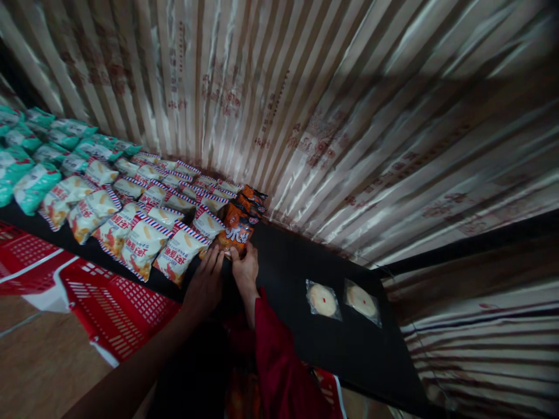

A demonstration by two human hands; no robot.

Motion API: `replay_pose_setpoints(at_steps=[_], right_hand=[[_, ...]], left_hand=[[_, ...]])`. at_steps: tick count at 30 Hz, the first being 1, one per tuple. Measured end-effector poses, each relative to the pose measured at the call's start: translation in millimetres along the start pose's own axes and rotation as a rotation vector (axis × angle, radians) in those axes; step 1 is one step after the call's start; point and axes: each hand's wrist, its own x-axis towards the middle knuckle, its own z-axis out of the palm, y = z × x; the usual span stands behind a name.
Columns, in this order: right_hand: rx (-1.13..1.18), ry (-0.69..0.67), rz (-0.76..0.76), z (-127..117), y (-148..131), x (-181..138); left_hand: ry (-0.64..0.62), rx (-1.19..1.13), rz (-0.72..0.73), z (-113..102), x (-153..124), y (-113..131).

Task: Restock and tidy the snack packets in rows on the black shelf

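An orange-and-black snack bag [237,230] stands at the right end of the rows of bags on a black shelf. My right hand [245,267] grips its lower right part, thumb in front. On its lower left corner are the fingertips of my left hand [208,282], bent against the bag. More orange bags [251,201] stand in line behind it, partly hidden. Immediately left is a white snack bag [181,253] with a red-and-blue striped edge, at the front of several rows of the same kind.
Teal snack bags [37,186] fill the shelf's far left. Two flat round items in clear wrappers, one pale disc [323,299] and another disc [362,301], lie on the black shelf [283,273] to the right. Red baskets [117,302] stand below the front edge. A pleated printed sheet [279,105] hangs behind.
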Motion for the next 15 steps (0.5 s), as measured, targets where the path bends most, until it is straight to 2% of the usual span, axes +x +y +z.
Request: replay_pose_setpoints(at_steps=[9, 15], right_hand=[[-0.013, 0.013, -0.011, 1.3, -0.8, 0.7], [0.062, -0.029, -0.053, -2.2, 3.2, -0.1]], left_hand=[[-0.01, 0.007, -0.008, -0.4, 1.8, 0.6], [0.008, 0.005, 0.021, 0.3, -0.5, -0.7]])
